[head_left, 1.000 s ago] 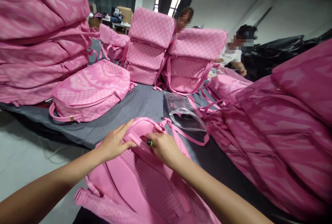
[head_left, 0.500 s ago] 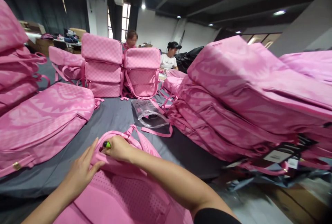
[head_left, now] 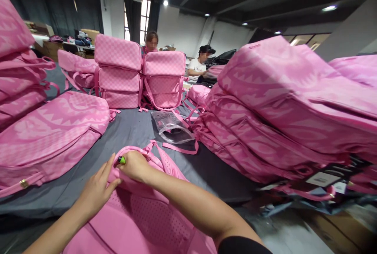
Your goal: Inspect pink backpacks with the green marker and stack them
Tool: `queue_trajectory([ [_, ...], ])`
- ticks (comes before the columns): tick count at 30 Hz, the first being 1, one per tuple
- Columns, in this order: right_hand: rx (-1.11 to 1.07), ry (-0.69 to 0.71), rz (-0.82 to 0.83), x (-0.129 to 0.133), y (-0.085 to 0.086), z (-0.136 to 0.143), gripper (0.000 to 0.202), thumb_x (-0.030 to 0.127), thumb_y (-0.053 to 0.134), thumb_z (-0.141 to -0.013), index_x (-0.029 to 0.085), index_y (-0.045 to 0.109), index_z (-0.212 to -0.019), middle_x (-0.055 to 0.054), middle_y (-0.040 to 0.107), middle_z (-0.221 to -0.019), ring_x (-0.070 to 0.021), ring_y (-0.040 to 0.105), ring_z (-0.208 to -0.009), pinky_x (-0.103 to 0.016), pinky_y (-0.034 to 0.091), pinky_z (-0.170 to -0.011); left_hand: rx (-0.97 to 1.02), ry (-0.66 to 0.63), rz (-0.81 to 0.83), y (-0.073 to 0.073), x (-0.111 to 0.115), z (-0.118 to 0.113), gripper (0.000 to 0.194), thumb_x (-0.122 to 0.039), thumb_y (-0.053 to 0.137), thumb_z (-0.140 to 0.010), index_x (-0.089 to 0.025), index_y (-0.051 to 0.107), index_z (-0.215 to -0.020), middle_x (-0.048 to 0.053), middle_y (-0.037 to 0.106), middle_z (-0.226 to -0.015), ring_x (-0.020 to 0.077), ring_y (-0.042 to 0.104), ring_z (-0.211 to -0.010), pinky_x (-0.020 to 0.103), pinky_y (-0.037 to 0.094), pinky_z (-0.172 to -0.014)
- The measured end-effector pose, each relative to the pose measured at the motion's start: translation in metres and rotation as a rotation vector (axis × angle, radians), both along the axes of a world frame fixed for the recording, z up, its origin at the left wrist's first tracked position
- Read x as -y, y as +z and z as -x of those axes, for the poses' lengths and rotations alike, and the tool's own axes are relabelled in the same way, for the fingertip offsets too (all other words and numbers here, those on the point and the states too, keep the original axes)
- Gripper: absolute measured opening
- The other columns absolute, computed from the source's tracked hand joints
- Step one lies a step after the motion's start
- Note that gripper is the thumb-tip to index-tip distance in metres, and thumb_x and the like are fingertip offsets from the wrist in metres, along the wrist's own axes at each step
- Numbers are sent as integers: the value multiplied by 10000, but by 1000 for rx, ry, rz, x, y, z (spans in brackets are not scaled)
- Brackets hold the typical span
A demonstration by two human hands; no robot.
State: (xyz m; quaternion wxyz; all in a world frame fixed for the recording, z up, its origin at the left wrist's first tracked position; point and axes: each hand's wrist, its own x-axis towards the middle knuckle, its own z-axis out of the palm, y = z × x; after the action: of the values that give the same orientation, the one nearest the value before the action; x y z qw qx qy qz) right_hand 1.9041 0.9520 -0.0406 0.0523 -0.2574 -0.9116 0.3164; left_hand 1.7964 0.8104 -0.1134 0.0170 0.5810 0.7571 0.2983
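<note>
A pink backpack (head_left: 118,222) lies opened toward me at the near edge of the table, its perforated lining showing. My left hand (head_left: 98,187) grips the backpack's rim, fingers along the outside and thumb on the inner side. Just right of it, my right hand (head_left: 134,165) is closed around a small green tool with a black end (head_left: 121,160), pressed against the fabric near the top seam. Most of the tool is hidden in the fist, so its kind does not show. A pink strap (head_left: 160,154) rises behind my right hand.
Pink backpacks are piled high on the right (head_left: 265,101) and on the left. A clear plastic bag (head_left: 172,128) lies ahead on the grey tabletop (head_left: 126,128). Checked pink bags (head_left: 118,75) stand stacked behind. Two people (head_left: 198,65) are at the back.
The view has shifted slightly. Both hands keep nearly the same place on the backpack. A person at the back now has a pinkish item before them.
</note>
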Motion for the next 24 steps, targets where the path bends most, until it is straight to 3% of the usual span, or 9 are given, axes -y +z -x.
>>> queue_trajectory([
  [5, -47, 217, 67, -15, -10, -20, 290, 114, 632, -787, 218, 726, -1041, 19, 749, -939, -125, 677, -821, -186, 470, -698, -4, 23, 10, -2, 1, -2, 732, -533, 466, -946, -223, 217, -1560, 130, 523, -1452, 282, 577, -1271, 376, 547, -953],
  [8, -100, 294, -126, -14, -18, -25, 268, 244, 661, -844, 225, 706, -1107, -33, 733, -1029, -156, 668, -872, -226, 464, -721, 5, 10, -10, -4, 0, -1, 725, -517, 486, -940, -233, 231, -1556, 130, 533, -1438, 292, 589, -1253, 397, 547, -952],
  [11, -74, 328, -358, -5, -21, -22, 227, 373, 647, -872, 214, 712, -1020, -54, 705, -966, -165, 630, -783, -251, 413, -640, 36, 6, -11, -5, 1, 1, 712, -454, 502, -942, -236, 221, -1559, 128, 556, -1412, 282, 614, -1221, 382, 559, -928],
  [17, -43, 410, -500, 5, -12, -25, 282, 432, 628, -895, 204, 669, -1057, -77, 669, -1056, -171, 611, -760, -263, 303, -528, 63, -25, -6, -2, 6, 3, 744, -470, 523, -935, -243, 196, -1564, 131, 501, -1468, 275, 566, -1284, 365, 544, -962],
  [21, -52, 400, -402, 4, -10, -17, 220, 362, 612, -910, 188, 681, -1025, -61, 703, -976, -172, 632, -769, -268, 351, -579, 97, -10, -23, 2, 7, 0, 718, -445, 524, -936, -244, 227, -1558, 111, 561, -1412, 264, 565, -1286, 356, 530, -987],
  [24, -128, 372, -314, -1, -11, -16, 173, 330, 623, -898, 196, 689, -987, -41, 702, -993, -161, 643, -842, -249, 388, -626, 92, -7, -11, 3, 8, 0, 729, -460, 540, -925, -253, 237, -1555, 95, 528, -1451, 257, 522, -1331, 359, 507, -1027],
])
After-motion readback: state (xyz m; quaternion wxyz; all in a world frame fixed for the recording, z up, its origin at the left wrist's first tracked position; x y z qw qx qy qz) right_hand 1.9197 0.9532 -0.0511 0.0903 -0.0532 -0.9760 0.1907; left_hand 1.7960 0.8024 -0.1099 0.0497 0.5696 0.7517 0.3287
